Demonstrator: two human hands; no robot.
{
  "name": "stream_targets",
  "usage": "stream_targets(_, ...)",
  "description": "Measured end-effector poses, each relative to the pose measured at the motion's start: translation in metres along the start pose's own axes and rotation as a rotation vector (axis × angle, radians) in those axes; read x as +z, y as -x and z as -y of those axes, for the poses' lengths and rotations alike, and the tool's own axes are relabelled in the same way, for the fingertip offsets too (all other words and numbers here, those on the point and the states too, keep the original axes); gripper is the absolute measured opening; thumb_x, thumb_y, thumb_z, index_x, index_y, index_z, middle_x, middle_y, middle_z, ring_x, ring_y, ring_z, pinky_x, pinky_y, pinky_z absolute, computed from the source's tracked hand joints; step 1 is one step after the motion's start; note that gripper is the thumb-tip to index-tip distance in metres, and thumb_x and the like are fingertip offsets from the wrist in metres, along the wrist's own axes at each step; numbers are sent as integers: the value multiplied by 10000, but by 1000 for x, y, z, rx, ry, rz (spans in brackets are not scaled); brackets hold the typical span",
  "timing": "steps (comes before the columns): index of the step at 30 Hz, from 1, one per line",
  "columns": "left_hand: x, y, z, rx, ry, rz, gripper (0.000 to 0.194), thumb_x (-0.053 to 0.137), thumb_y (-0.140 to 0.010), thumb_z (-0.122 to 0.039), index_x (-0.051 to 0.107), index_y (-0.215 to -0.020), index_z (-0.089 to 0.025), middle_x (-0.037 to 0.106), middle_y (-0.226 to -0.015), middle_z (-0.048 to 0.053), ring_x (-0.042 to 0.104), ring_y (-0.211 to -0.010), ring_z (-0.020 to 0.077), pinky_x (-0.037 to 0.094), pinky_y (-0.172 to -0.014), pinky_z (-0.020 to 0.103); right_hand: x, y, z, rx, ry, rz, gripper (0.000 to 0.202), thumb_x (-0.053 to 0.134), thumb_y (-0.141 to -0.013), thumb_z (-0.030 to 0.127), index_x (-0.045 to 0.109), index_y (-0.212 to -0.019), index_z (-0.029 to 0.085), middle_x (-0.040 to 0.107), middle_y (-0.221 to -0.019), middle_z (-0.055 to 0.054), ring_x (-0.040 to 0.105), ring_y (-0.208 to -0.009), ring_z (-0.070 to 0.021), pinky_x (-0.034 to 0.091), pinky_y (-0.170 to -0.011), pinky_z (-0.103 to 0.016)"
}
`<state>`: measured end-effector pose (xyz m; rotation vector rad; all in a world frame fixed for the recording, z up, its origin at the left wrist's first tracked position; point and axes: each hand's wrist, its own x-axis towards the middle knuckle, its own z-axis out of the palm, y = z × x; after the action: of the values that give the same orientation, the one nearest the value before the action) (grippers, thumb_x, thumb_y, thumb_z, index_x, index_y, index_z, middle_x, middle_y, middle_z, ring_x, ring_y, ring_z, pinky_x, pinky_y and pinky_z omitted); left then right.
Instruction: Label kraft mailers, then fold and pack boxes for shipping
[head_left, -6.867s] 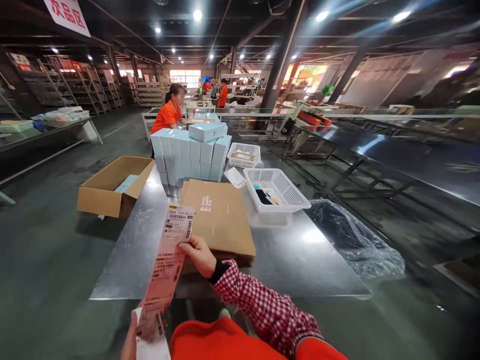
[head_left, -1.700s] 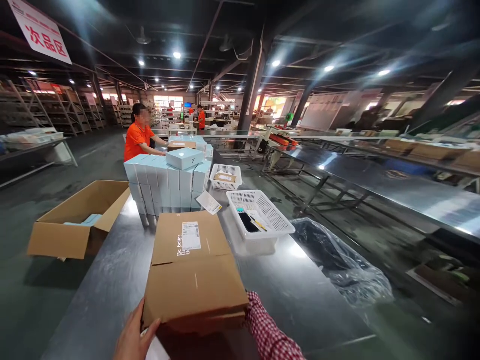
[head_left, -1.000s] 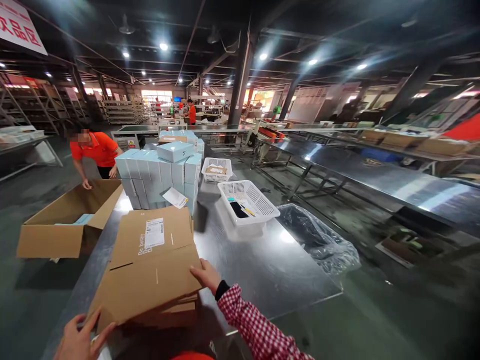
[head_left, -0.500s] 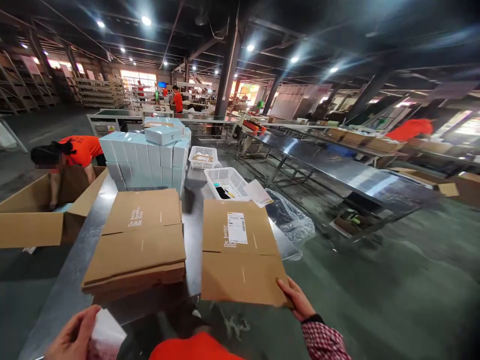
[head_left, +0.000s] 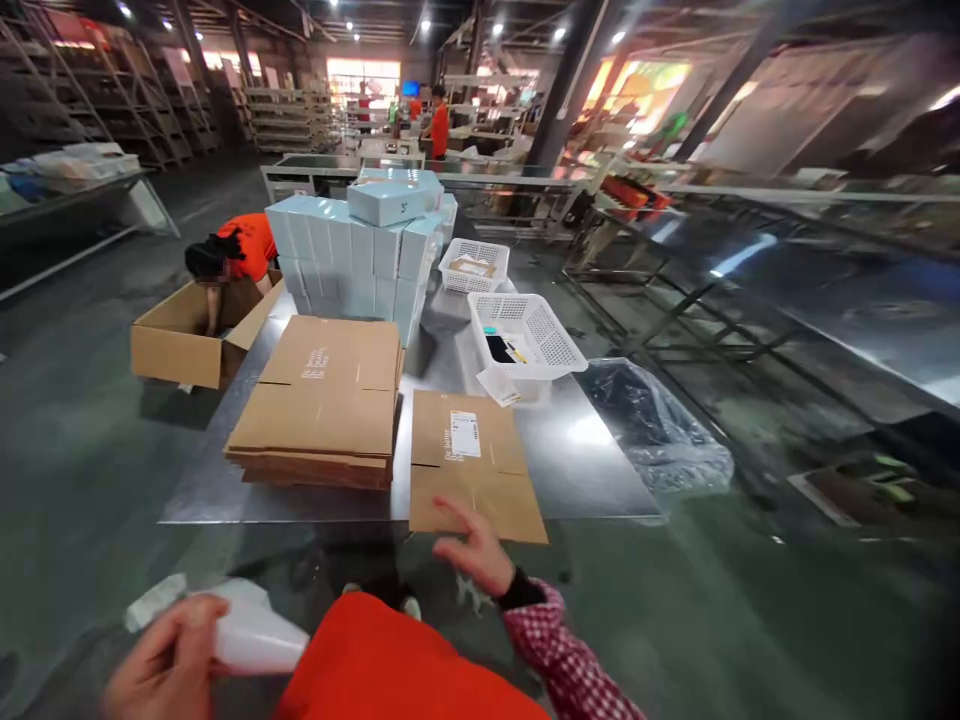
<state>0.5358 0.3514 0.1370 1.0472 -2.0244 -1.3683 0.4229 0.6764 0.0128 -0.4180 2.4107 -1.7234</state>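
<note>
A white sheet point(head_left: 259, 632) is pinched in my left hand point(head_left: 169, 655) at the lower left. Fingers apart, my right hand point(head_left: 476, 550) is over the near edge of a flat, folded carton point(head_left: 480, 492) and grips nothing; whether it touches the cardboard I cannot tell. That carton bears a white label point(head_left: 465, 434) and lies on the metal table point(head_left: 592, 450), slightly past its front edge. To its left sits a stack of flat brown cartons point(head_left: 322, 400) with white print. A small white slip point(head_left: 498, 387) lies just behind the labelled carton.
Light blue boxes point(head_left: 345, 255) are piled behind the stack. Two white baskets point(head_left: 559, 350) stand on the table, the nearer with a dark item inside. Clear plastic point(head_left: 660, 425) hangs at the right. A person in orange point(head_left: 251, 245) bends over a large open carton point(head_left: 176, 355) at left.
My right hand has let go of the labelled carton's corner and moved left, fingers spread. That carton now lies lower on the table. The view has turned left.
</note>
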Motion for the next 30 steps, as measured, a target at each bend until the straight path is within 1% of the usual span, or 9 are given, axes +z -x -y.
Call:
stream_targets(2,20,23,2,-54,113,-2,547,682,-494,-691,631,-608,-159,603,-567,0,506,-475,123,416,-374,207,53,-5,42,-257,-147,455,843,776,-558,585,549,-1270,195,518,-1328,-140,473,-1235,-282,348,-1071,-434)
stream_targets(5,51,44,5,14,209,67,463,643,-633,-628,604,-621,-167,578,-569,-11,521,-532,131,459,-473,221,107,-3,83,-267,-352,656,744,749,-596,602,612,-1202,193,632,-1164,-100,592,-1049,-248,457,-956,-381)
stream_targets(8,61,40,-5,149,150,132,447,546,-762,-595,563,-608,-176,532,-569,-13,502,-551,126,442,-515,221,116,-8,100,-109,-562,645,435,599,-800,550,703,-1036,200,686,-1041,-62,636,-915,-206,495,-885,-358)
stream_targets(11,47,22,-24,321,69,147,558,423,-789,-685,591,-637,-176,562,-706,32,559,-698,169,479,-635,266,102,-24,114,-81,-653,632,329,625,-813,473,725,-969,202,699,-1030,-52,633,-959,-210,471,-933,-365)
stream_targets(16,28,-6,-44,416,145,364,532,692,-642,-601,603,-973,-194,558,-1277,128,554,-1144,276,494,-905,346,84,-46,146,-148,-584,624,310,613,-838,422,708,-1029,198,685,-1086,-65,621,-1016,-217,459,-950,-364)
stream_targets(19,33,-20,-44,335,158,476,602,741,-625,-514,575,-1106,-192,677,-1119,112,658,-982,244,553,-808,307,85,-52,155,-181,-556,586,284,601,-847,424,712,-993,207,687,-1069,-51,616,-1019,-213,458,-947,-349)
stream_targets(22,41,-39,-41,391,52,491,411,685,-681,-513,680,-938,-193,732,-910,63,691,-822,213,567,-707,251,87,-63,154,-174,-545,518,346,624,-819,462,676,-1040,200,681,-1030,-59,620,-989,-214,479,-911,-351)
stream_targets(26,54,-73,-37,564,92,612,269,596,-791,-450,702,-791,-203,729,-834,45,691,-792,194,565,-676,214,87,-92,156,-199,-419,223,647,796,-651,407,557,-1227,233,622,-1160,-80,606,-1012,-216,490,-884,-340)
stream_targets(30,72,-106,-35,635,134,718,249,572,-822,-427,705,-865,-221,744,-858,34,707,-782,183,571,-681,204,92,-124,175,-316,-136,126,237,693,-766,397,724,-908,210,702,-823,-40,629,-778,-167,487,-727,-268)
